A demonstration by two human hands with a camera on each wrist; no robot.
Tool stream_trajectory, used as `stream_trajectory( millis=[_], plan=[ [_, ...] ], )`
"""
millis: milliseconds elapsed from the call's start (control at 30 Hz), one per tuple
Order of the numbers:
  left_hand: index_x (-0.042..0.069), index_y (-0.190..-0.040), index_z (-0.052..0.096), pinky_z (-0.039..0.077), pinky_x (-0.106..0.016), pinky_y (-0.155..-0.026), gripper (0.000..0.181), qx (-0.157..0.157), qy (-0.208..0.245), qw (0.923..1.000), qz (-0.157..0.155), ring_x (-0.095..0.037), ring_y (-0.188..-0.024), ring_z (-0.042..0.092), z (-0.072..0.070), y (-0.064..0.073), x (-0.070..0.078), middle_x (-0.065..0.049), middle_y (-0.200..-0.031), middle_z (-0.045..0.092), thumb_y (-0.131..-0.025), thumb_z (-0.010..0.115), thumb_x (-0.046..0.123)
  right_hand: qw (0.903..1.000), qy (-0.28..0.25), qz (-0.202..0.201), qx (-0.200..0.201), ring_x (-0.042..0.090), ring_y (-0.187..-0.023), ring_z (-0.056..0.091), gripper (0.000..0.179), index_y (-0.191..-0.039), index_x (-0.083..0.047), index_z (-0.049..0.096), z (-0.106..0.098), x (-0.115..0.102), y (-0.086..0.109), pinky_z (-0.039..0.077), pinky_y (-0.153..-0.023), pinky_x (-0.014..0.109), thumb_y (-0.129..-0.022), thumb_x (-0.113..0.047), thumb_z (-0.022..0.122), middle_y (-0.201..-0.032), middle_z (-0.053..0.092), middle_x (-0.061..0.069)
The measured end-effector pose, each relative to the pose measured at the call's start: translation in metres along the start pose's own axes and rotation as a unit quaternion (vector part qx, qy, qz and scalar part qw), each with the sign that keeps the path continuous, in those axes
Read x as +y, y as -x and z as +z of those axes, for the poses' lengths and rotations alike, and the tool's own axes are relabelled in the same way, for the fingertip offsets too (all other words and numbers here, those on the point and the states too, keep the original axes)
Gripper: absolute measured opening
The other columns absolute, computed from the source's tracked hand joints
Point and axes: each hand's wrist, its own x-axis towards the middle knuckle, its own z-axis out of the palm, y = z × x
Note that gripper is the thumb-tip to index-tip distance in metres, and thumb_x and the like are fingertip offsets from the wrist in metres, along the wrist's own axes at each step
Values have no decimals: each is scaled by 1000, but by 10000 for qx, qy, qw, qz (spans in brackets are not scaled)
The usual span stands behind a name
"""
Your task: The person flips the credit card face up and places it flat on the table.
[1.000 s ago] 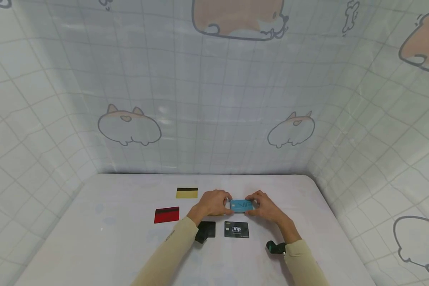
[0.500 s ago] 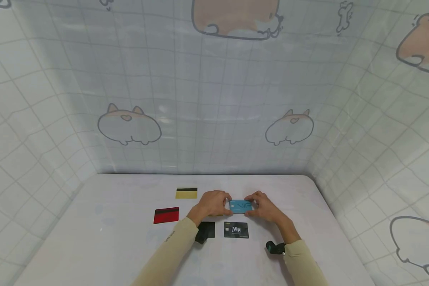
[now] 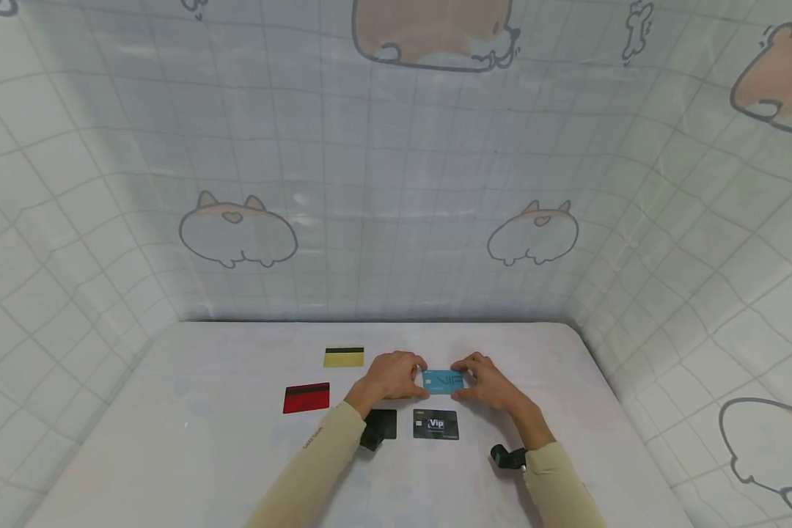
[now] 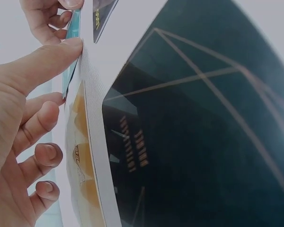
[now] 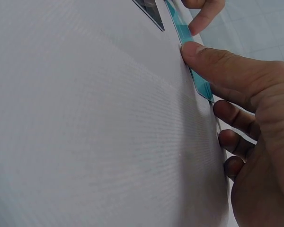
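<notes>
In the head view, a light-blue rectangular plastic card marked "VIP" [image 3: 443, 381] is in the lower middle of the frame, just right of centre, between the two hands. The left hand [image 3: 391, 374] pinches its left end between thumb and index finger, and the right hand [image 3: 490, 383] grips the right end in the same way; the other fingers of both hands are bent and apart from the card. Whether the card rests flat on the white desk [image 3: 191, 440] cannot be told.

Just below it in the frame lies a dark grey card lettered "Vip" [image 3: 436, 424]. To its left is a black card with thin pale lines [image 4: 203, 113], partly covered in the head view by a black wrist-worn device [image 3: 372, 438]. A yellow-gold card [image 4: 87, 161] lies under the left hand, mostly hidden from the head camera. Left of the hands, a yellow card with a black stripe [image 3: 344, 357] lies higher in the frame, and a red card with a dark stripe [image 3: 306, 398] lies lower and further left.
</notes>
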Motion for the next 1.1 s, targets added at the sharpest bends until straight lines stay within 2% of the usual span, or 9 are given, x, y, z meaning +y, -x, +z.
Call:
stream_trajectory(
  millis=[100,433,600,900,1100],
  plan=[
    [22,-117,65,37,-27,-59,55,4,52,10000,6,-9,-66,48,0,1,0,10,-69,52,-72,74,53,10000,-4,19,-11,15,-109,42,57,-118,-25,63,0,0,0,39,-95,44,-67,-45,81,-111,50,-9],
    [23,-118,64,35,-27,-56,55,-106,152,9998,69,-9,-63,47,-3,-9,-16,9,-69,51,-73,74,53,9998,28,161,102,15,-108,43,58,-118,-24,63,4,-5,-11,39,-95,44,-67,-45,82,-111,50,-9],
    [23,-120,63,36,-27,-56,57,-145,383,9991,99,-9,-64,48,-6,-13,-25,8,-69,52,-73,73,54,9997,-92,214,98,17,-108,44,60,-120,-23,62,5,-10,-18,39,-94,45,-67,-44,82,-113,51,-7],
    [21,-122,62,38,-28,-54,58,47,693,9974,201,-10,-60,48,-14,-10,-34,8,-66,52,-74,73,52,9993,-42,346,114,17,-107,44,60,-119,-25,62,6,-13,-28,40,-94,44,-66,-44,82,-114,51,-6],
    [22,-123,61,38,-27,-54,58,91,750,9971,129,-10,-61,48,-21,-7,-41,8,-66,52,-75,72,53,9996,155,173,157,16,-106,45,58,-121,-25,61,10,-19,-34,42,-91,42,-70,-45,80,-115,50,-5]
  ],
)
